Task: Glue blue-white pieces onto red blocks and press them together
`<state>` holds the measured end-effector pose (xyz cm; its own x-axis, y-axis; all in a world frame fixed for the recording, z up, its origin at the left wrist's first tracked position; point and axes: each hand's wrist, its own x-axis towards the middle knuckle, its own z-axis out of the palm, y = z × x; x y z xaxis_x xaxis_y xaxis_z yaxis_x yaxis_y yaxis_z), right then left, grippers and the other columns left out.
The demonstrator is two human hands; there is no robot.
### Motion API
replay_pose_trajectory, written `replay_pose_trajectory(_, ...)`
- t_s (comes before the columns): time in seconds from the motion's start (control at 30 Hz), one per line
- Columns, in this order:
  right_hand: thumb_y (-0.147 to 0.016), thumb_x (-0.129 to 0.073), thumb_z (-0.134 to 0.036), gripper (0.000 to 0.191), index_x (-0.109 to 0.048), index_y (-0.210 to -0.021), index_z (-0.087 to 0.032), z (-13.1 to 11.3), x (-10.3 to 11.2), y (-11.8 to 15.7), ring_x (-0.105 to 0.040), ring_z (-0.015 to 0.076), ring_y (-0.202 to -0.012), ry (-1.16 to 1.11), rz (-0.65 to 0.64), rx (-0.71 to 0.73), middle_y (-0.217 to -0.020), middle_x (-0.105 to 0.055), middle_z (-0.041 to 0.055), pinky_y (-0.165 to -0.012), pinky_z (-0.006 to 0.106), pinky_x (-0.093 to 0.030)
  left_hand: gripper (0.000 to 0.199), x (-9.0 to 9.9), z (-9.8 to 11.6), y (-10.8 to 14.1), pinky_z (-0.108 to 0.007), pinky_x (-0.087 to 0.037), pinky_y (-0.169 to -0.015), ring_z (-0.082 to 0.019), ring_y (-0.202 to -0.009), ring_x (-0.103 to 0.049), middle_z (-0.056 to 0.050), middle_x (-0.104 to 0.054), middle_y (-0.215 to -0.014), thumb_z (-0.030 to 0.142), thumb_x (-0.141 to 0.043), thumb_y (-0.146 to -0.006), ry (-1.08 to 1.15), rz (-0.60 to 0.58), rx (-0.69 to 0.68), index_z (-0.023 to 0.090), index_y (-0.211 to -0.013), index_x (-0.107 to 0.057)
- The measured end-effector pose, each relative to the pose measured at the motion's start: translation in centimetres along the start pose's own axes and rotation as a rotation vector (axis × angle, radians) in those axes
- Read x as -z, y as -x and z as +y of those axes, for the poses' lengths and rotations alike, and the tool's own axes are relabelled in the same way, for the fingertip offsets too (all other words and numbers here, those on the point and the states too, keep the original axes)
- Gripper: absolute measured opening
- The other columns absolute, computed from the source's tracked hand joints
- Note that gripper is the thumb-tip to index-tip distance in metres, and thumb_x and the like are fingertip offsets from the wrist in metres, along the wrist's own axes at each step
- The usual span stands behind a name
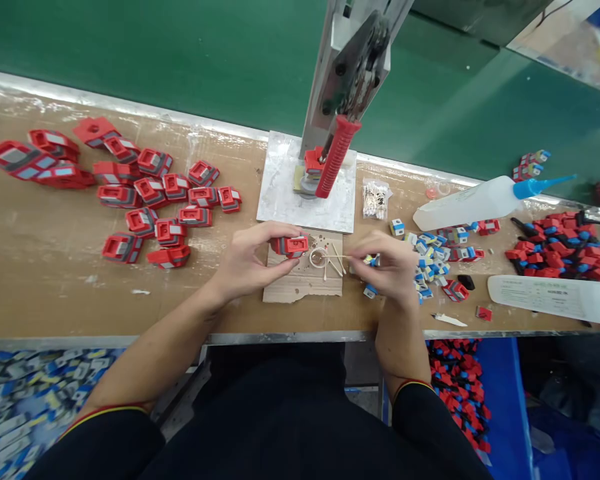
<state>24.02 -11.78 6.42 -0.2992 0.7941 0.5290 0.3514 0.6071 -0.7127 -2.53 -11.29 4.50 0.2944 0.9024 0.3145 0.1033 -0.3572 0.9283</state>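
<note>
A press [350, 87] with a red handle stands at the bench's [170, 313] back edge, beyond the hands. Two bottles [473, 203] lie toward the right end; a small bag [375, 199] of swabs lies right of the press. Below the front edge, a blue bin [505, 400] holds red pieces. About eighteen red toys lie toward the left end. Near the front edge's middle, the left hand [247, 260] grips one red toy [291, 246] beside a small dish [310, 258]; the right hand's [390, 263] fingers pinch one thin stick [338, 257].
</note>
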Motion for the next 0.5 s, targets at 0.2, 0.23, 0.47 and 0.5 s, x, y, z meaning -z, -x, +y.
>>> replay_pose_trajectory(0.2,-0.094,-0.067,-0.016,0.014,-0.071,-0.085,-0.026,1.1,-1.4,0.0,-0.073,0.0177,-0.076,0.159,-0.352,-0.016,-0.083,-0.081,0.0019,-0.070,0.032,-0.057,0.028,0.4,-0.1,-0.4,-0.042,-0.062,-0.102,-0.026,-0.108,-0.078,-0.009,-0.082,-0.115,0.020,-0.083,-0.081,-0.048,-0.004,0.011,0.022,-0.108,-0.077)
replay_pose_trajectory(0.23,-0.093,-0.067,-0.016,0.013,-0.071,-0.085,-0.026,1.0,-1.2,0.0,-0.073,0.0174,-0.075,0.138,-0.340,-0.018,-0.082,-0.081,0.0014,-0.069,0.031,-0.057,0.028,0.4,0.0,-0.4,-0.042,-0.062,-0.102,-0.026,-0.108,-0.078,-0.008,-0.082,-0.115,0.020,-0.082,-0.081,-0.052,-0.013,0.006,0.022,-0.107,-0.077)
replay_pose_trajectory(0.47,-0.087,-0.080,-0.023,0.012,-0.071,-0.082,-0.028,-0.7,-0.7,-0.3,-0.070,0.0178,-0.061,-0.199,0.205,-0.008,-0.069,-0.076,-0.0005,-0.055,0.033,-0.055,0.024,-0.4,0.1,-0.2,-0.034,-0.065,-0.090,-0.023,-0.104,-0.079,-0.009,-0.083,-0.115,0.018,-0.080,-0.084,-0.050,-0.068,-0.047,0.021,-0.108,-0.078)
replay_pose_trajectory(0.5,-0.087,-0.081,-0.025,0.012,-0.070,-0.081,-0.028,-0.8,-1.1,-0.3,-0.071,0.0183,-0.060,-0.219,0.222,-0.016,-0.068,-0.076,-0.0002,-0.054,0.033,-0.055,0.024,-0.5,0.1,-0.2,-0.034,-0.065,-0.089,-0.023,-0.104,-0.080,-0.009,-0.083,-0.115,0.019,-0.080,-0.085,-0.051,-0.078,-0.051,0.021,-0.109,-0.078)
